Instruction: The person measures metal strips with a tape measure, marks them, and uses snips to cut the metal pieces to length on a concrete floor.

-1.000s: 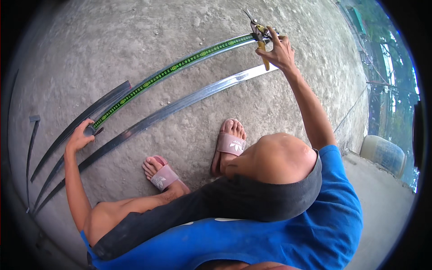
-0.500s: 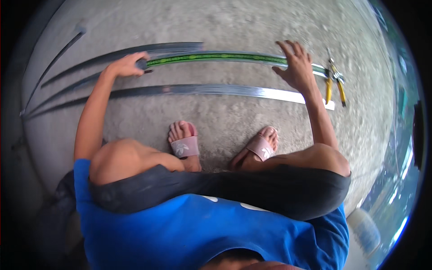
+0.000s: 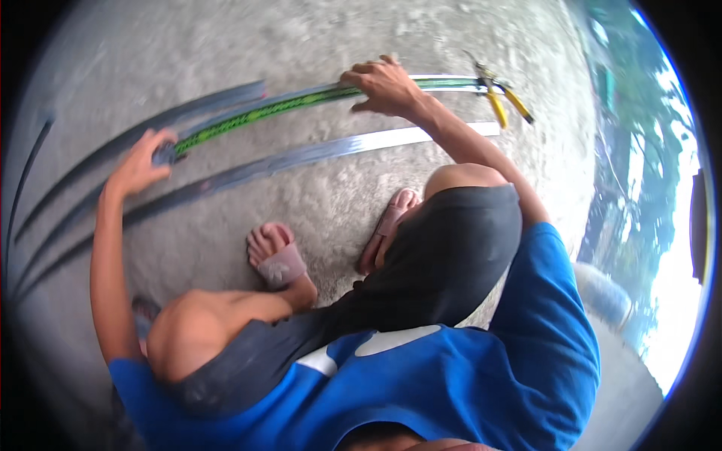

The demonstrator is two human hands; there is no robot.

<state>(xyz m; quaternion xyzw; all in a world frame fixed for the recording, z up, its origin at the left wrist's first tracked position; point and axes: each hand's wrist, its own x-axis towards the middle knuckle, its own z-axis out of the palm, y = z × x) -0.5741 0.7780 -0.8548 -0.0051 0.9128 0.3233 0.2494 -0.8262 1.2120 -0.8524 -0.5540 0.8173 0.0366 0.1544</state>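
Note:
My left hand (image 3: 137, 167) grips the dark case (image 3: 167, 152) of a tape measure. Its green blade (image 3: 233, 118) stretches rightward along a metal strip (image 3: 432, 78). My right hand (image 3: 387, 89) rests over the blade, fingers loosely curved and thumb apart. To its right, yellow-handled snips (image 3: 496, 98) lie across the end of blade and strip. Nearer my feet is a long shiny metal strip (image 3: 316, 149); on the far side lies a darker grey strip (image 3: 165, 113).
My feet in pink slides (image 3: 282, 264) and bent knees are below the strips on rough concrete (image 3: 301, 45). A thin dark bar (image 3: 30, 165) lies at the left. A translucent blue container (image 3: 602, 293) stands at the right, where greenery shows beyond the floor's edge.
My right hand let go of the snips, leaving them at the blade's end, and moved left along the tape. My left hand stays at the case. The view has swung and blurred slightly.

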